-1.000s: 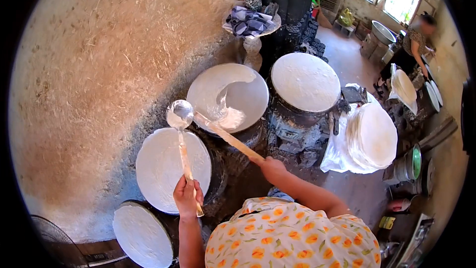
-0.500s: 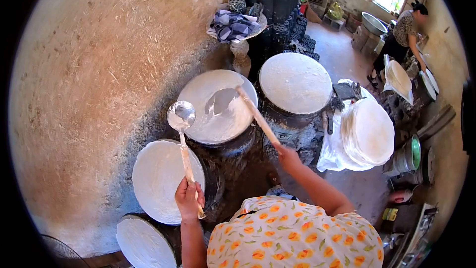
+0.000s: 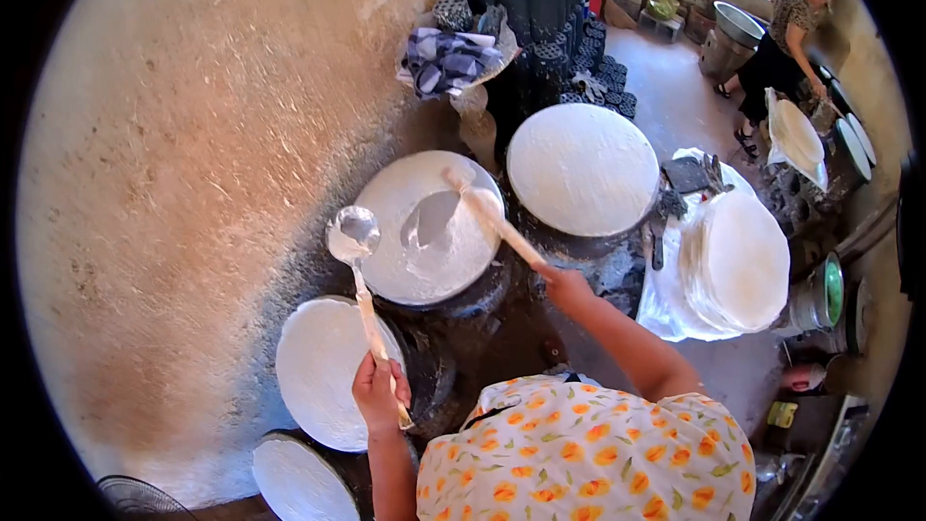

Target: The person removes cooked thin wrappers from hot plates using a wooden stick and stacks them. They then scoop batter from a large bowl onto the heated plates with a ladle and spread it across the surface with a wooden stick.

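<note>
My left hand (image 3: 379,396) is closed around the pale handle of a metal ladle (image 3: 353,235), whose wet bowl is raised beside the left edge of a round griddle (image 3: 384,265). White batter coats this surface, with a grey pool near its middle. A wooden stick (image 3: 511,234) is gripped in my right hand (image 3: 571,292). Its far end, blurred by motion, lies over the right part of the batter; whether it touches cannot be made out. Nearer me on the left is another white-topped round (image 3: 333,376), and a further one (image 3: 583,169) stands to the right.
A stack of thin white rounds (image 3: 741,260) lies on plastic at the right. Black perforated cylinders (image 3: 516,5) are piled at the back, near a checked cloth (image 3: 449,61). A co-worker (image 3: 791,34) bends over pans at the far right. A wall (image 3: 203,193) borders the left side.
The stick's far end has shifted a little leftward over the batter. My ladle stays beside the griddle's left edge. The whole view has shifted slightly, and the co-worker has changed posture.
</note>
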{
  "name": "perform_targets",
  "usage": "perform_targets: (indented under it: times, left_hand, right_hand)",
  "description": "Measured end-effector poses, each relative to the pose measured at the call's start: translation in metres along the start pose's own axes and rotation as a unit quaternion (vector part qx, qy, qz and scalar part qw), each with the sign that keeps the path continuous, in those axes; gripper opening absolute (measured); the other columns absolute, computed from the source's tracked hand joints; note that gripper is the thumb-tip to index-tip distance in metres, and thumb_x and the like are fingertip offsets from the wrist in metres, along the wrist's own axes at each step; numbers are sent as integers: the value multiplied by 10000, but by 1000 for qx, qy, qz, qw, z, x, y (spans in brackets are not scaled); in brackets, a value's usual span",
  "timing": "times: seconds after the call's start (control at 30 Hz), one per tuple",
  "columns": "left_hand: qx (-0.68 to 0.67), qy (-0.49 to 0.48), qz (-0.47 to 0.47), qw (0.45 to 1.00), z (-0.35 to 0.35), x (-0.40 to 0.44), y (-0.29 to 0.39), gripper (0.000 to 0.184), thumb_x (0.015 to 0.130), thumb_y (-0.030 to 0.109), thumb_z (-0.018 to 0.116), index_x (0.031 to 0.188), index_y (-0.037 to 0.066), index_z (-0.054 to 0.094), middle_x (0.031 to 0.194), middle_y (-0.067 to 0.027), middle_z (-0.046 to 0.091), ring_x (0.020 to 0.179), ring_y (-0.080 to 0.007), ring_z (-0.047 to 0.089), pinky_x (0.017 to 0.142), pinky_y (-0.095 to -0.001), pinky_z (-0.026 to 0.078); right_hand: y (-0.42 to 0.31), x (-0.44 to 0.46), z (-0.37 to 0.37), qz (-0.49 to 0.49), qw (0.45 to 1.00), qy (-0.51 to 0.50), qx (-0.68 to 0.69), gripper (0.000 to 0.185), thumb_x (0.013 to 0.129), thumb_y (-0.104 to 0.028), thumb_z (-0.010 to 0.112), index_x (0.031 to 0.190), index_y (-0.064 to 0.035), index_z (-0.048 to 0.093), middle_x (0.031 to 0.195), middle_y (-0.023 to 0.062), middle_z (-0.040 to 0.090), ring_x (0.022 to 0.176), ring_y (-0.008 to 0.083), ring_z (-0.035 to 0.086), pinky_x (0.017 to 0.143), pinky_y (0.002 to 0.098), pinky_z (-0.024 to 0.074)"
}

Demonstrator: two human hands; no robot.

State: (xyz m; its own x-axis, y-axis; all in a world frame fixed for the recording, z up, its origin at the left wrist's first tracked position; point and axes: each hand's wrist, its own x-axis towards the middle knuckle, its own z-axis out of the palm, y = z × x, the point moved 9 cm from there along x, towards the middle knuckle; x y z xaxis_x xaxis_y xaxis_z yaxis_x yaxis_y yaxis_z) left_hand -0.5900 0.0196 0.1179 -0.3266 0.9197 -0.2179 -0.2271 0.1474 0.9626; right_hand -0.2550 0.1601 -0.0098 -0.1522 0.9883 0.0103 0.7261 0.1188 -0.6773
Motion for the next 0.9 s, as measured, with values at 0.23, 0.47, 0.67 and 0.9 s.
perform_targets:
  times: [0.23, 0.47, 0.67, 0.9]
  left_hand:
    - [-16, 42, 22, 999, -3, -6, 8, 112, 922, 117, 464, 880, 18, 493, 656, -42, 489, 375, -85, 415, 314, -212, 357]
    - [-20, 78, -1, 997, 7, -13, 8, 124, 920, 109, 454, 840, 24, 495, 614, -24, 469, 381, -75, 409, 333, -212, 349]
    - [-26, 105, 7, 994, -9, -27, 12, 113, 916, 98, 446, 865, 13, 500, 621, -33, 477, 389, -81, 420, 335, -213, 358]
    - [-27, 70, 1, 997, 5, -24, 10, 118, 922, 88, 445, 864, 5, 506, 656, -41, 495, 389, -83, 421, 334, -213, 363]
  right_hand:
    - [14, -46, -16, -19, 985, -130, -114, 459, 841, -102, 490, 1241, -321, 539, 704, 218, 589, 645, 387, 599, 588, 484, 467]
    - [-3, 102, -6, 47, 996, -5, 73, 370, 864, -82, 469, 1186, -208, 598, 870, 241, 620, 794, 412, 605, 681, 462, 464]
    - [-8, 82, -21, -7, 992, 26, 122, 436, 830, -38, 484, 1195, -243, 608, 857, 195, 640, 720, 315, 631, 676, 372, 486]
    - [-32, 53, 12, -10, 986, -139, 88, 600, 793, -49, 493, 1326, -323, 458, 857, 252, 620, 788, 406, 617, 725, 430, 491]
